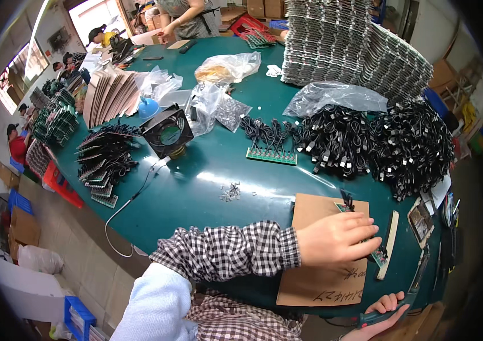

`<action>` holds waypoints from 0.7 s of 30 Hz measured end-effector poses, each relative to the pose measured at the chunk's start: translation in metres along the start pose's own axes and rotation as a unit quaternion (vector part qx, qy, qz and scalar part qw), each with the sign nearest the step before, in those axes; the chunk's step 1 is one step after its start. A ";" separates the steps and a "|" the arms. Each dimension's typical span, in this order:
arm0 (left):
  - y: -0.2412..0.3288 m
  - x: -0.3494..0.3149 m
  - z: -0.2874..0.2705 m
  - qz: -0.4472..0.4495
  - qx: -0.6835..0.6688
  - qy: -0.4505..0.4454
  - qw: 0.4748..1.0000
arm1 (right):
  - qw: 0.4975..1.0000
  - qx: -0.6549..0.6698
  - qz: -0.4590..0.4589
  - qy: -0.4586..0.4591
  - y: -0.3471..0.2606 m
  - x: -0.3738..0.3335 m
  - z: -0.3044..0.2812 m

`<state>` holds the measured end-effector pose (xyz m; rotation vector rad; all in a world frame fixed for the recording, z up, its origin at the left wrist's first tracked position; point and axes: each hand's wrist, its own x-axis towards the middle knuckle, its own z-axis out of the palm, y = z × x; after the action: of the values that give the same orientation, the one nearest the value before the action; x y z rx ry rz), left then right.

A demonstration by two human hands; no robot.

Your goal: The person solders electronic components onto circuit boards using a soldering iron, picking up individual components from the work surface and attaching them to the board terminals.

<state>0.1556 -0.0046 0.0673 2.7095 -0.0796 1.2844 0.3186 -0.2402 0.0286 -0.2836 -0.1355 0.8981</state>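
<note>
My left hand (338,238) lies over a narrow green circuit board (379,258), its fingers stretched across and slightly apart. Under the palm, the thumb and the middle of the board are hidden. The board rests at a slant on a brown cardboard sheet (310,278), with a short black cable (347,199) at its far end. Lower right, the fingers of my right hand (388,311) are wrapped round the teal handle of a soldering iron (411,298). A pale strip (388,244) lies just right of the board.
Black cables (338,139) are heaped at the back right, before tall stacks of boards (332,45). A cabled board (271,156) lies nearer. A small fan (167,132) stands left of centre, with loose metal parts (230,192) nearby. A dark-stained tray (421,221) sits at the right edge.
</note>
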 end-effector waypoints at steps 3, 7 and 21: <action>0.012 -0.015 -0.018 -0.008 -0.002 0.022 1.000 | 0.997 0.008 0.005 0.080 -0.013 0.004 -0.026; 0.010 -0.082 -0.020 -0.074 -0.112 -0.133 0.982 | 0.999 0.009 0.029 0.024 0.010 0.002 -0.002; 0.039 -0.119 0.000 -0.655 -0.327 0.095 0.674 | 0.989 -0.084 0.118 -0.019 0.069 0.014 -0.005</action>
<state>0.0761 -0.0447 -0.0205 1.2868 1.0085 0.7300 0.2765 -0.1890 0.0031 -0.4458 -0.2159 1.1298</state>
